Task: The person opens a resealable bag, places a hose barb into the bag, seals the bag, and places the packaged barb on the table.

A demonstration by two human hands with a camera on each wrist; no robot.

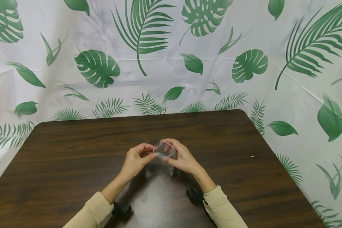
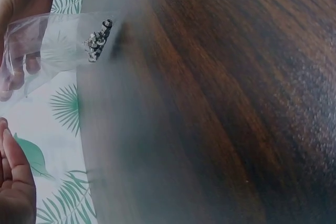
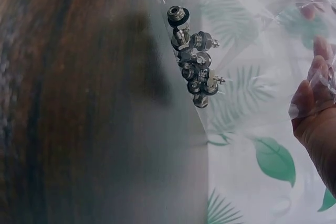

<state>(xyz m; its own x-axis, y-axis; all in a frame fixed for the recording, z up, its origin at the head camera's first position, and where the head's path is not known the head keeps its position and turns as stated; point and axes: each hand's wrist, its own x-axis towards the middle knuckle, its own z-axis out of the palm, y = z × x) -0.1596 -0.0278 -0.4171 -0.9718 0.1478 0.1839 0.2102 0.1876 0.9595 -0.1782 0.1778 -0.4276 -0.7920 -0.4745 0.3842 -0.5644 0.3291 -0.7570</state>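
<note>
A clear plastic bag hangs between the two hands, its mouth spread in a rounded shape facing the head camera. My right hand grips its right side, thumb at the near rim and fingers at the far side. At the left edge of the mouth, the thumb and forefinger of my left hand pinch the rim. Several small metal fittings, silvery with dark rings, lie bunched in the bag's bottom corner. In the left wrist view the same fittings hang low in the bag.
The dark wood-grain table spreads below and around both hands. Behind it hangs a white cloth printed with green leaves, which also covers the right side. A tiny pale scrap lies on the table at the right.
</note>
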